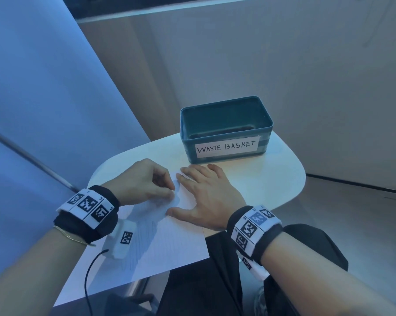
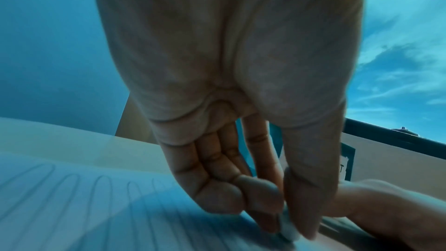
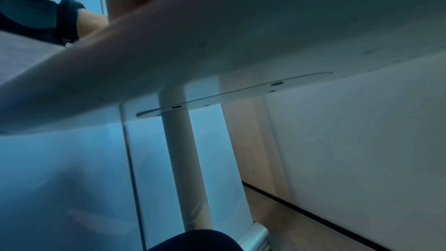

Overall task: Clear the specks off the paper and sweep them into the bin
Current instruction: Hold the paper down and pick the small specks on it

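White paper, two hands, one bin

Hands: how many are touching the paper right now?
2. The left hand pinches a small white piece against the paper; the right hand lies flat on it.

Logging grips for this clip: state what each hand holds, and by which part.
Left hand pinches a small white eraser-like piece by its upper end, thumb against fingertips. Right hand holds nothing; it rests flat on the paper.
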